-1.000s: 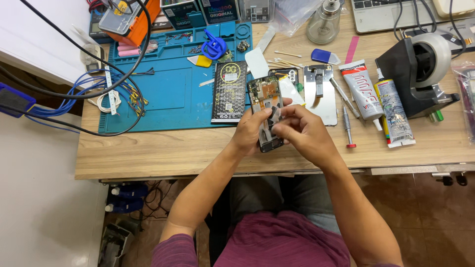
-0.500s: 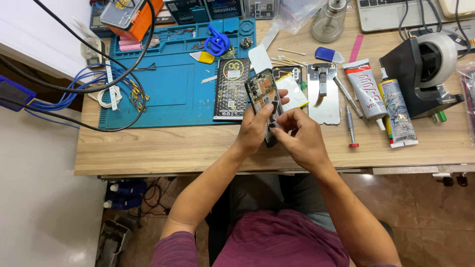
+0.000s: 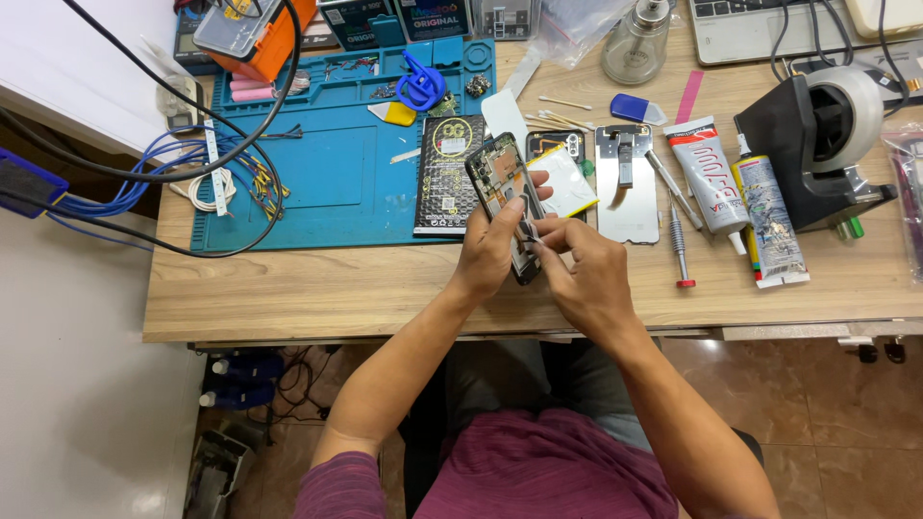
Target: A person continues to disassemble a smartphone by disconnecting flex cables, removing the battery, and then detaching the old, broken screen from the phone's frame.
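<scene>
You had the opened phone (image 3: 502,197) lifted off the surface (image 3: 317,288) and held up on end between your hands, its exposed inside facing you. Compared with a second earlier it had come up higher and farther from you, so its top end now stood over the black battery pack (image 3: 448,173) and the other phone back (image 3: 562,168) lying beyond it. Your left hand (image 3: 490,252) had its grip closed around the phone's lower left edge, thumb laid along the frame. Your right hand (image 3: 586,269) had its fingertips (image 3: 535,233) pressed together in a pinch at the lower middle of the phone; whether something small sat between them I could not tell. To my eye, the raised, steadier hold meant fine work inside the phone. A red-tipped screwdriver (image 3: 677,240) lay just right, beside the glue tubes (image 3: 740,207), untouched.
</scene>
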